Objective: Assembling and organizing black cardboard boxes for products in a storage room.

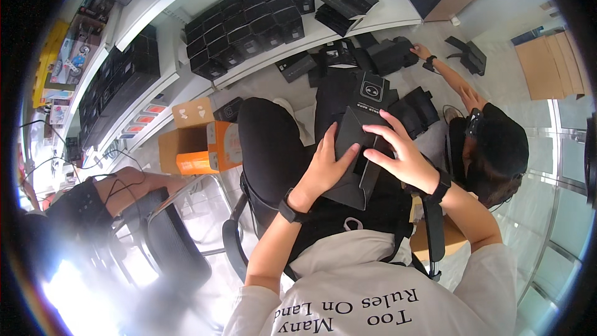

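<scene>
Over my lap lies a partly folded black cardboard box (349, 129), with a printed picture on its far flap and a loose panel at its near end. My left hand (326, 168) grips its left edge, thumb across the top. On the right side, my right hand (401, 155) has its fingers curved over the box, fingertips and thumb pressing on it near the middle. The underside and the fingers beneath are hidden.
Flat black cartons (339, 53) lie scattered on the floor ahead. Stacked black boxes (242, 25) fill the white shelf. An orange-and-brown carton (208, 146) stands at left. Another person in a black cap (497, 140) reaches toward the cartons at right. An office chair (177, 236) is at lower left.
</scene>
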The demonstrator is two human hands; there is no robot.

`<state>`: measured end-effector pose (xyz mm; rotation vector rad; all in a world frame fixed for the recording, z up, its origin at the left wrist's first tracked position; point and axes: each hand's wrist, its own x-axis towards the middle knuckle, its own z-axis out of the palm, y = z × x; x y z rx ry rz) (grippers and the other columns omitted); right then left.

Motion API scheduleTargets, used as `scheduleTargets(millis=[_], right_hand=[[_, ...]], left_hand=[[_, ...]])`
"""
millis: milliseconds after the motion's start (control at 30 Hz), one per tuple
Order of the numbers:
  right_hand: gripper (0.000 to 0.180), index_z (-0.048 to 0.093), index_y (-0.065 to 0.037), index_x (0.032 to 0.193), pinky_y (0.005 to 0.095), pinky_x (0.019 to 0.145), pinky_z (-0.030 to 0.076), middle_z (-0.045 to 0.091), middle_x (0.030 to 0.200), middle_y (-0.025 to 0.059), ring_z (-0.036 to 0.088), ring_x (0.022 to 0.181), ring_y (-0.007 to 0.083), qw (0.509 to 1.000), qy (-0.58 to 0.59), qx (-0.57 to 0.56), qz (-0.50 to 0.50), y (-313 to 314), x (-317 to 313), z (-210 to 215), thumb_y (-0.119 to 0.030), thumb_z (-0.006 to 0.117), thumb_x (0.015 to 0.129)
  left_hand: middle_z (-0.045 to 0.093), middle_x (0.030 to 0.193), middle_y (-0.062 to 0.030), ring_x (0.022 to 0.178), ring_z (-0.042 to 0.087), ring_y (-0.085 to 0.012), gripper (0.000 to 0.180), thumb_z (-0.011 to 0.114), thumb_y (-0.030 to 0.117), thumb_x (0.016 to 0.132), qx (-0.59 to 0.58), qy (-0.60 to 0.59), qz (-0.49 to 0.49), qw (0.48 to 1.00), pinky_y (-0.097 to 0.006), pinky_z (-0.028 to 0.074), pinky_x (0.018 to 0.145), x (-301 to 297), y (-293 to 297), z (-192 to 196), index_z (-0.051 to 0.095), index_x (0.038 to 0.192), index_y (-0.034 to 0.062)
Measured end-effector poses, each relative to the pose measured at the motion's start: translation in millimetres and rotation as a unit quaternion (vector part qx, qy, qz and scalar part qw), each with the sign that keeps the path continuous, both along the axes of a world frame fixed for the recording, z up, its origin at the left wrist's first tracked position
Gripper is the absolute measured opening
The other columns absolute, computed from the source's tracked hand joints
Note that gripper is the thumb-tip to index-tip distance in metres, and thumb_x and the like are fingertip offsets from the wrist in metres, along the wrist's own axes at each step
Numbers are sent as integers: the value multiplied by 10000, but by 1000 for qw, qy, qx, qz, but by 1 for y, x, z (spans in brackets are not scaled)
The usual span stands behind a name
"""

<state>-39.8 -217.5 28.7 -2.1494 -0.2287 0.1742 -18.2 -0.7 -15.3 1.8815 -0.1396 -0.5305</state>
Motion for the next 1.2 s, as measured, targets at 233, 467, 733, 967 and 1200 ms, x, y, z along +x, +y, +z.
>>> scheduleTargets(millis=[233, 467, 733, 967, 1200], right_hand=[[392, 599, -46, 938, 414, 994, 452, 562, 1261, 205, 479, 1330, 369, 999, 28, -24, 4, -7, 14, -15, -293, 861, 783], [440, 611, -17, 889, 406, 937, 481, 571, 1184, 204, 548, 1199, 366, 998, 46, -38, 22, 4, 19, 1, -311, 892, 723], [489, 666, -27, 906, 426, 840, 534, 578, 1151, 210, 612, 1057, 367, 984, 90, -130, 87, 17, 41, 5, -446, 853, 737], [468, 574, -67, 1063, 423, 813, 563, 554, 1216, 143, 602, 1122, 349, 980, -29, -187, 52, 40, 24, 3, -246, 853, 732], [294, 592, -36, 1009, 425, 911, 527, 586, 1226, 136, 581, 1158, 367, 987, -97, -113, 67, 29, 20, -5, -39, 761, 768]], left_hand=[[493, 1370, -207, 1099, 639, -379, 953, 866, 287, 665, 219, -279, -48, 934, -396, 614, 747, -5, -13, 34, 393, 1443, 6], [662, 1002, -277, 868, 710, -397, 887, 811, 205, 692, 227, -183, -116, 949, -409, 603, 715, 7, -11, 44, 391, 1387, -152], [645, 786, -336, 779, 707, -425, 873, 747, 261, 748, 105, -70, -167, 978, -422, 570, 685, 30, 22, 38, 380, 1387, -206], [641, 828, -357, 824, 702, -428, 852, 757, 264, 734, 130, -50, -140, 980, -421, 563, 730, 22, 25, 33, 422, 1384, -173], [625, 1095, -376, 835, 700, -438, 730, 703, 182, 764, 120, -233, -57, 963, -421, 595, 725, -2, 13, 21, 446, 1377, -121]])
